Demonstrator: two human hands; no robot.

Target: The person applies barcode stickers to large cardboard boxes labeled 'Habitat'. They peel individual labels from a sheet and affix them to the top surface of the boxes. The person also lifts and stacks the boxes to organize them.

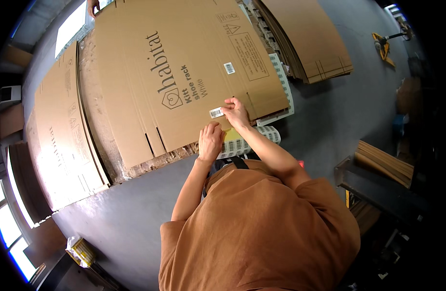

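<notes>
A large flat brown cardboard carton (131,87) with dark print lies on the stack in front of me. At its near edge, my right hand (236,115) pinches the right end of a small white barcode label (216,113) against the board. Just left of it, my left hand (211,140) has curled fingers over the carton's edge; what they grip, if anything, is hidden. Between my wrists and my waist hangs a sheet of barcode labels (254,140), with a bare yellowish strip (231,135) near my left hand. Farther up the carton sits another barcode label (229,67).
Another person's hand (93,7) touches the carton's far left corner. More flat cartons lie in a stack at left (67,140) and another at right (310,39). A green-and-white printed sheet (281,82) sticks out under the carton. Cardboard pieces (383,162) rest on a dark bench.
</notes>
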